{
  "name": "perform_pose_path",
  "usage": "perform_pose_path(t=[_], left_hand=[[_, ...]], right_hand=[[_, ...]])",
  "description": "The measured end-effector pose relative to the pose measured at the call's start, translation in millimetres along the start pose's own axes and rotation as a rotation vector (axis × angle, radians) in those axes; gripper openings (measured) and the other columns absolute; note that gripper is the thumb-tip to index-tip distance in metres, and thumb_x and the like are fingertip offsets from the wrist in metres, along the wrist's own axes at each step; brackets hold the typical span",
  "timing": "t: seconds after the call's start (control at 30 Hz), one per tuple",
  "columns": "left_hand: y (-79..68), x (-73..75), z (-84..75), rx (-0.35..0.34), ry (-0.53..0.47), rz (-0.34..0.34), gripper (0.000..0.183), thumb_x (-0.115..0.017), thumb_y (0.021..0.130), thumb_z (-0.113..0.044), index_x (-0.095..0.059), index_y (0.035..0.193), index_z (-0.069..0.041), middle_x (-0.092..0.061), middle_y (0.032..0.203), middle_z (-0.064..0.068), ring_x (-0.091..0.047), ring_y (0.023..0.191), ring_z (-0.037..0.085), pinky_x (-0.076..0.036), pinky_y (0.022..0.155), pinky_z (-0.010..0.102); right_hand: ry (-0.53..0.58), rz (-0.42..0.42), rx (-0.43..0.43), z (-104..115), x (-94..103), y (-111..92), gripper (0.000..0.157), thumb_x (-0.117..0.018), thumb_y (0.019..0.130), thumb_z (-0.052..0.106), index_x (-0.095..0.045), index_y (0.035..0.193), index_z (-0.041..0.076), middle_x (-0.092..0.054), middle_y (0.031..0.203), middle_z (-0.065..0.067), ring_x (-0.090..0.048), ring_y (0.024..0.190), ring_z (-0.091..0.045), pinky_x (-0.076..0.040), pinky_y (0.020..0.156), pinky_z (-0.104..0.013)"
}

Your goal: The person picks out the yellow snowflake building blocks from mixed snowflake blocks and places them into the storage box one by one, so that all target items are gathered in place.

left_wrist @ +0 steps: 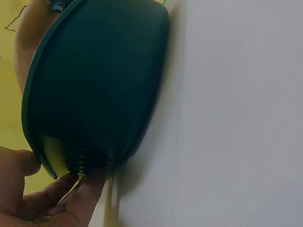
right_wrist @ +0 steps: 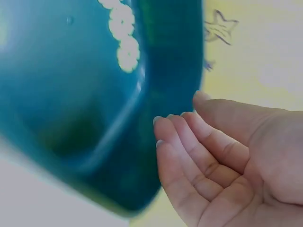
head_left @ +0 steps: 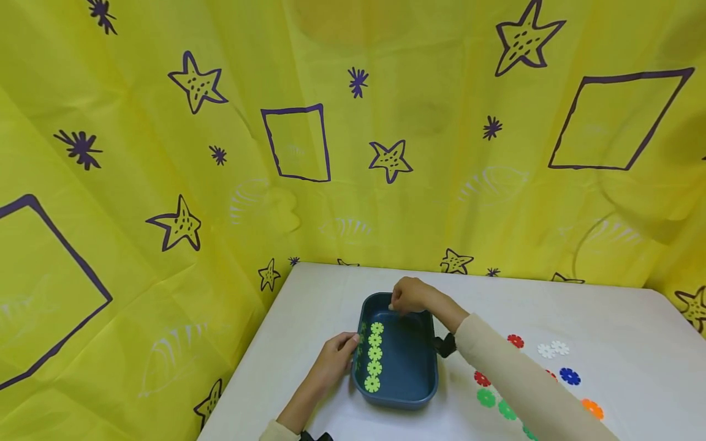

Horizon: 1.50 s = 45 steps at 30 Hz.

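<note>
A dark blue-green plastic tray (head_left: 406, 367) stands on the white table, its long side running away from me. Along its left side inside lies a row of several yellow-green flower-shaped discs (head_left: 374, 353). My left hand (head_left: 337, 355) grips the tray's left wall; in the left wrist view its thumb (left_wrist: 29, 162) is by the rim and the fingers lie against the wall. At the far end my right hand (head_left: 410, 295) is over the rim, fingers (right_wrist: 182, 163) gently bent and fingertips overlapping the wall in the right wrist view. Nothing shows between its fingers and thumb.
Right of the tray, partly behind my right forearm, lie loose flower discs: red (head_left: 515, 340), white (head_left: 553, 349), blue (head_left: 570, 376), orange (head_left: 592, 408) and green (head_left: 486, 397). A yellow patterned curtain (head_left: 430, 202) hangs behind the white table (head_left: 618, 343) and along its left.
</note>
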State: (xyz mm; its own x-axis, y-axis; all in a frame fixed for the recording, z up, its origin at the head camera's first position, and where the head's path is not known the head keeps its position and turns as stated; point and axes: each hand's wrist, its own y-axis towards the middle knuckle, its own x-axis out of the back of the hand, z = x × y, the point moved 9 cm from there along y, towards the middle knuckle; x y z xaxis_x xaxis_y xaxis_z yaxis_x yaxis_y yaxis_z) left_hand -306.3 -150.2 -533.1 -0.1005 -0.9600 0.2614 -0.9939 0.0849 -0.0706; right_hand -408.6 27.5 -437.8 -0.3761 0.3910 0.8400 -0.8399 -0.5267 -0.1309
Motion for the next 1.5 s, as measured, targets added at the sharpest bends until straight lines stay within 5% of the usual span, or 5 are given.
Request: perform_pose_path(t=[0.27,0.47,0.83,1.2,1.5], left_hand=[[1.0,0.5,0.2,0.0,0.015,0.005,0.051,-0.055,0.11,-0.041,-0.065,0.137,0.001,-0.067,0.134,0.017,-0.063,0.118,0.025,-0.061,0.089,0.036],[-0.3,2.0,1.7,-0.001,0.004,0.005,0.051,-0.055,0.11,-0.041,-0.064,0.137,0.002,-0.067,0.135,0.018,-0.064,0.121,0.027,-0.061,0.09,0.038],[0.0,-1.3,2.1,-0.003,-0.009,0.001,0.052,-0.055,0.11,-0.04,-0.064,0.138,0.003,-0.066,0.136,0.019,-0.063,0.121,0.028,-0.061,0.089,0.039],[-1.2,1.5,-1.2,-0.016,-0.005,0.004,0.051,-0.055,0.11,-0.041,-0.065,0.137,0.002,-0.067,0.134,0.018,-0.063,0.118,0.026,-0.06,0.088,0.036],[0.4,0.1,-0.4,-0.025,-0.015,0.003,0.05,-0.055,0.11,-0.04,-0.065,0.137,0.002,-0.067,0.134,0.019,-0.063,0.119,0.028,-0.06,0.088,0.039]], right_hand=[[0.15,-0.079,0.023,-45.4,48.3,-55.1,0.017,-0.071,0.101,0.017,-0.073,0.102,0.001,-0.073,0.093,-0.01,-0.068,0.086,-0.023,-0.059,0.078,-0.04],[0.171,-0.113,-0.047,-90.1,60.6,-101.6,0.021,-0.071,0.102,0.021,-0.072,0.106,0.0,-0.072,0.097,-0.009,-0.066,0.09,-0.024,-0.059,0.079,-0.041],[0.266,-0.1,-0.195,-161.5,43.8,-179.4,0.03,-0.067,0.105,0.023,-0.068,0.119,-0.004,-0.074,0.108,-0.01,-0.067,0.096,-0.025,-0.06,0.089,-0.049],[0.273,-0.1,-0.318,-203.7,13.2,-231.9,0.036,-0.069,0.104,0.029,-0.069,0.119,-0.004,-0.074,0.104,-0.003,-0.065,0.093,-0.02,-0.056,0.074,-0.025],[0.168,-0.079,-0.452,-225.7,-2.3,-256.9,0.042,-0.078,0.096,0.032,-0.069,0.116,-0.004,-0.072,0.103,-0.001,-0.064,0.095,-0.022,-0.06,0.083,-0.042]])
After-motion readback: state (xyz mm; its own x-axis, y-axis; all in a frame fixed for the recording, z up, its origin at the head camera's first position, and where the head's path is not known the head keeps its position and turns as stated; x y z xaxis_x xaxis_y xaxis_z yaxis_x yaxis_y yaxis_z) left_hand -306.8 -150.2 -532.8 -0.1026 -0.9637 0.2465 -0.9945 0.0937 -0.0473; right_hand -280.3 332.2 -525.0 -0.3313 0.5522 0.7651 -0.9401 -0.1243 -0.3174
